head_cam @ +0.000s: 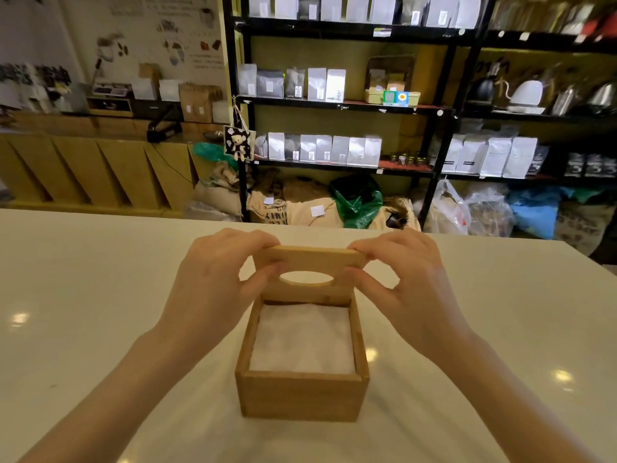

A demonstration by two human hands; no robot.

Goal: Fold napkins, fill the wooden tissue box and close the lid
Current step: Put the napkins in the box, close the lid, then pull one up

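1. Wooden tissue box [302, 397] stands open on the white table [83, 295], near the table's front edge and midway between the two forearms.
2. White folded napkins [302, 342] fill its inside, their top lying a little below the rim.
3. Above the box's far wall, the lid [309, 262] is held tilted, its lower edge close to that wall and its oval opening facing the camera; whether that edge touches the wall cannot be told.
4. The left hand [213, 289] pinches the lid's left end, fingers curled over the top edge and thumb pressed on the near face.
5. The right hand [405, 289] pinches the right end the same way, so the box sits below and nearer than both hands.
6. Beyond the table, black shelves [444, 105] carry rows of white bags [325, 147].
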